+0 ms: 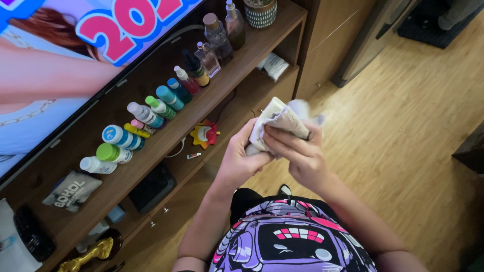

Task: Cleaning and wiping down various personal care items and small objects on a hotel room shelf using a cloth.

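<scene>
Gripping a crumpled pale cloth [280, 121], the left hand [242, 158] and right hand [300, 153] close together on it; folding edges squarely would likely tidy it best.

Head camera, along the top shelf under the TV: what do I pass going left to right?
Small printed pouch → white bottle with green cap → blue-capped bottle → teal-capped bottles → dark dropper bottle → clear glass bottles → patterned pot. Both hands hold a cloth in front.

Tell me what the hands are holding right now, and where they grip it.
A crumpled white cloth, held by both: left hand under its lower end, right hand with fingers over its front.
</scene>
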